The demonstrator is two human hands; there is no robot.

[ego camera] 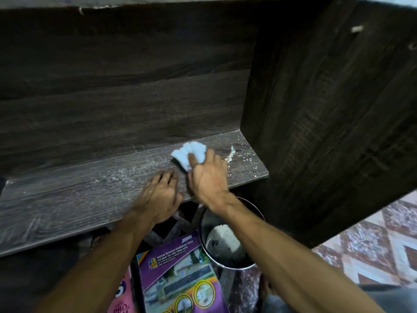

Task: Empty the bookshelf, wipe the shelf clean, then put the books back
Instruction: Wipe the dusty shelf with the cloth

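The right hand (208, 177) grips a crumpled white cloth (188, 153) on the dusty dark wood-grain shelf (67, 195), toward its right end. The left hand (159, 195) rests just beside it, fingers loosely bent. A purple-covered book (178, 267) and a round metal bowl (204, 224) lie below.

Pink book (123, 298) cut off at bottom edge, purple book (178, 276) title unreadable; pail (203, 231) partly behind forearm (282, 245)

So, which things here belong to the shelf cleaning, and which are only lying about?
Job: shelf, white cloth in the right hand, left hand resting on the shelf, purple book, pink book.
Lying about: metal bucket below the shelf, patterned floor.
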